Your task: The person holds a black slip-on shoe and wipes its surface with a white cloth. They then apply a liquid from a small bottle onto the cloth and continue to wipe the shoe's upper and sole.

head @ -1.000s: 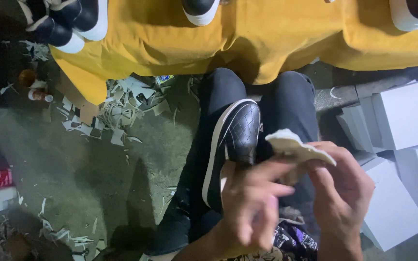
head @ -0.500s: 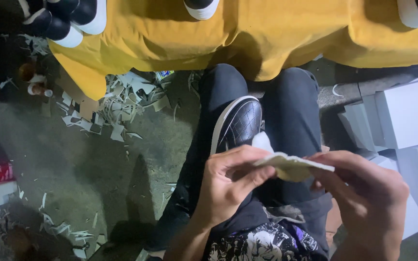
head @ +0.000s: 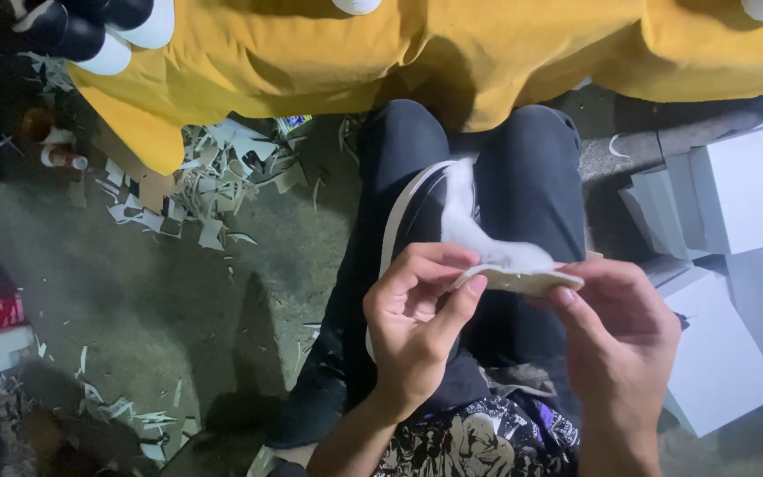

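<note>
pale insole (head: 514, 276) pinched between left hand (head: 417, 331) and right hand (head: 624, 331), above lap

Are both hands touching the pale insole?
Touching. The head view shows the left hand and right hand pinching opposite ends of the insole.

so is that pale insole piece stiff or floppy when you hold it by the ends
Probably flexible: the insole bows slightly between the left hand and right hand. Likely light, since fingertips alone carry it. The white wrapping trailing from it looks limp.
</note>
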